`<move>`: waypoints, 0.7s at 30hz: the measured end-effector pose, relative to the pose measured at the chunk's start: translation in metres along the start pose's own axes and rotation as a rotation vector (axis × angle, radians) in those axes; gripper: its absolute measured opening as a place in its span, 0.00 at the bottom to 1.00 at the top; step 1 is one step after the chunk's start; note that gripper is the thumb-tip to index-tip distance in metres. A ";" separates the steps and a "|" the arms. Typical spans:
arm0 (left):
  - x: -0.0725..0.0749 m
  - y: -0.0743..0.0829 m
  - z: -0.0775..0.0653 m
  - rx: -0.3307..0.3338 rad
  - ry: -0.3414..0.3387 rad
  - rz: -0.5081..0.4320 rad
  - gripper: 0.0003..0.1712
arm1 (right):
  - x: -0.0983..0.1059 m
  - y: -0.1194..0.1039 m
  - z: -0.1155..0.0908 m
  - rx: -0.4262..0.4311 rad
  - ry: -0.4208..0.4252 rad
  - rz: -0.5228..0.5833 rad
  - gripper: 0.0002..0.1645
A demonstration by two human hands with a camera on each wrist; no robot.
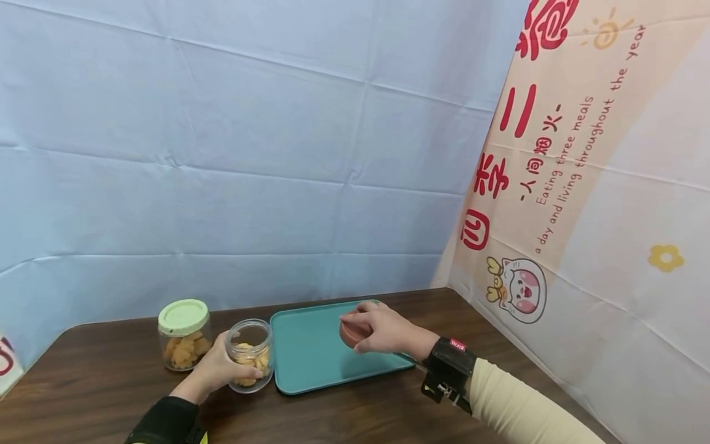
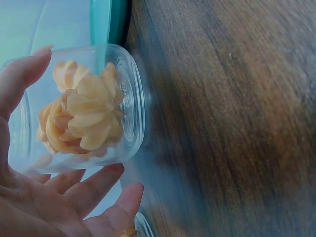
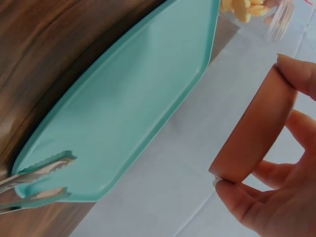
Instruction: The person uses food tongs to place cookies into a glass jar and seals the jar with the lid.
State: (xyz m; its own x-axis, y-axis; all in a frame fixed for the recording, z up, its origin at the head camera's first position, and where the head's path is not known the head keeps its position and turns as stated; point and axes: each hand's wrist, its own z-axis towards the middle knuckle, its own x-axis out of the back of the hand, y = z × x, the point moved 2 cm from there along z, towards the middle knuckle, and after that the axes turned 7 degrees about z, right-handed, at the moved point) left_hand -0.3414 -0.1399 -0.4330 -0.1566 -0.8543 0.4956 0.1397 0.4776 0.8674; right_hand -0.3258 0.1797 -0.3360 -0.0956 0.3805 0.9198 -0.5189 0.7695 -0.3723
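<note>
My left hand (image 1: 213, 369) grips a clear open jar (image 1: 256, 361), thumb and fingers on either side of its wall. The jar is upright beside the tray, with pale flower-shaped cookies (image 2: 91, 111) inside. In my right hand (image 1: 391, 332) is a round reddish-brown lid (image 1: 350, 334), held by its edge above the tray. The right wrist view shows the lid (image 3: 256, 126) edge-on, pinched between thumb and fingers. A second jar (image 1: 172, 345) with a light green lid (image 1: 183, 317) stands left of my left hand, also holding cookies.
A teal tray (image 1: 305, 351) lies on the brown wooden table (image 1: 310, 416). Metal tongs (image 3: 42, 172) with toothed tips rest on one end of it. A pale blue cloth (image 1: 249, 154) hangs behind, and a printed cloth (image 1: 604, 277) borders the right side.
</note>
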 end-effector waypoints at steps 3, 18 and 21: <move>0.000 -0.001 0.000 -0.003 0.003 -0.009 0.59 | -0.002 -0.004 0.003 0.008 -0.008 -0.011 0.37; -0.002 -0.004 -0.002 -0.015 0.025 -0.030 0.59 | -0.014 -0.021 0.018 0.022 -0.050 -0.013 0.37; -0.002 -0.002 -0.003 -0.020 0.029 -0.031 0.59 | -0.017 -0.026 0.019 0.011 -0.063 -0.008 0.37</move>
State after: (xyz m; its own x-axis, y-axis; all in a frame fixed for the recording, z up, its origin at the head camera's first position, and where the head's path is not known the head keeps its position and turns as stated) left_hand -0.3389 -0.1399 -0.4361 -0.1326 -0.8743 0.4670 0.1544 0.4472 0.8810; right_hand -0.3271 0.1439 -0.3394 -0.1443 0.3412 0.9289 -0.5287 0.7669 -0.3638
